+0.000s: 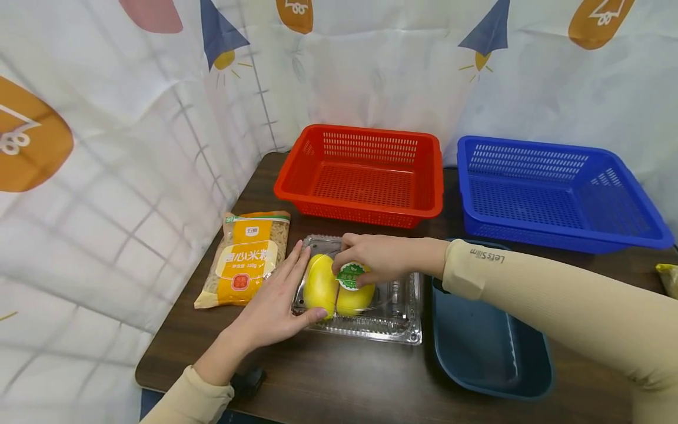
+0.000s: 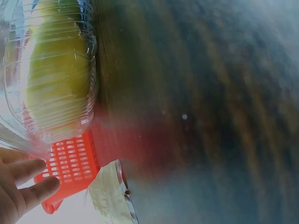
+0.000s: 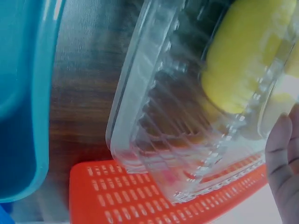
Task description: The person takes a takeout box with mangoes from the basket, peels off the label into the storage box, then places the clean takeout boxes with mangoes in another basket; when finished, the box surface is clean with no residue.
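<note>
Two yellow mangoes (image 1: 321, 287) lie side by side in a clear plastic clamshell box (image 1: 408, 327) on the table. A round green-and-white sticker (image 1: 349, 275) shows over the right-hand mango. My right hand (image 1: 373, 257) reaches across the box with bent fingers, fingertips at the sticker's left edge and thumb at its right. Whether the sticker is stuck to the lid is unclear. My left hand (image 1: 272, 306) lies along the box's left side, fingers extended and thumb over its front edge. In the left wrist view, part of that hand's fingers (image 2: 39, 191) appears below the box.
Left of the box lies an orange-and-clear food bag (image 1: 249, 259). Behind stand a red basket (image 1: 360, 206) and a blue basket (image 1: 556, 232). A dark teal tub (image 1: 492, 388) stands close on the right, under my right forearm. A yellow packet (image 1: 670, 277) shows at the right edge.
</note>
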Tool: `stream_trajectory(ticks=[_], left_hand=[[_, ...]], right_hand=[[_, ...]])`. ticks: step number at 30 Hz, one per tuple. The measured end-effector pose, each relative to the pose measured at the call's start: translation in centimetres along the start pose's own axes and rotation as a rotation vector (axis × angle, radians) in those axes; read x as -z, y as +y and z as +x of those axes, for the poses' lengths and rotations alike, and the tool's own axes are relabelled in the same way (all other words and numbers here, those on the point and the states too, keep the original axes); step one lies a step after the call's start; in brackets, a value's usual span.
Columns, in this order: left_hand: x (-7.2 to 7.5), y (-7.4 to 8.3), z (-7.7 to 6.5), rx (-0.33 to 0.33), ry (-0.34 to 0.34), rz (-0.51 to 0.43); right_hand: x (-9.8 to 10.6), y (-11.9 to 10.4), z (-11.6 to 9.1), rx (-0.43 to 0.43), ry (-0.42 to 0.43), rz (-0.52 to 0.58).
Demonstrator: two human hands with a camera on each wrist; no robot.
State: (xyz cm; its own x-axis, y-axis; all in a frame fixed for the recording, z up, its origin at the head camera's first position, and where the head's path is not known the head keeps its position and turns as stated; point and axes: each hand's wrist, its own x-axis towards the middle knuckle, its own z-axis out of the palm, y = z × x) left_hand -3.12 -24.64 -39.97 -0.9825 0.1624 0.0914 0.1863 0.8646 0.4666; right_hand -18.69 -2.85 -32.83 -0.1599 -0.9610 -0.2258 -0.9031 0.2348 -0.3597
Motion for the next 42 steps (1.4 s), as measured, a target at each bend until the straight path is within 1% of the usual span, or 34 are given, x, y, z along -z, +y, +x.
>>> stream_trajectory(ticks=[11, 20, 23, 26, 29, 31, 37, 42], left_hand=[[0.0, 0.0, 0.0, 0.004, -0.001, -0.003], [-0.1, 0.0, 0.0, 0.013, -0.008, -0.011], [-0.1, 0.0, 0.0, 0.012, -0.006, -0.008], [-0.1, 0.0, 0.0, 0.008, 0.001, -0.007], [-0.2, 0.0, 0.0, -0.005, 0.010, -0.004], [-0.3, -0.1, 0.0, -0.011, 0.014, -0.001], [-0.4, -0.2, 0.0, -0.006, 0.011, 0.004], [-0.3, -0.1, 0.0, -0.013, 0.017, 0.010]], right_hand=[[-0.1, 0.3, 0.4, 0.039, 0.020, -0.016], [-0.4, 0.2, 0.9, 0.036, 0.010, -0.007], [-0.5, 0.2, 0.6, 0.032, 0.027, -0.003], [-0.6, 0.2, 0.0, 0.007, 0.050, 0.001], [-0.7, 0.2, -0.7, -0.022, 0.048, 0.003], [-0.8, 0.2, -0.9, -0.026, 0.041, 0.003], [-0.9, 0.2, -0.5, 0.021, 0.050, -0.046], [-0.6, 0.3, -0.3, 0.024, 0.035, -0.048]])
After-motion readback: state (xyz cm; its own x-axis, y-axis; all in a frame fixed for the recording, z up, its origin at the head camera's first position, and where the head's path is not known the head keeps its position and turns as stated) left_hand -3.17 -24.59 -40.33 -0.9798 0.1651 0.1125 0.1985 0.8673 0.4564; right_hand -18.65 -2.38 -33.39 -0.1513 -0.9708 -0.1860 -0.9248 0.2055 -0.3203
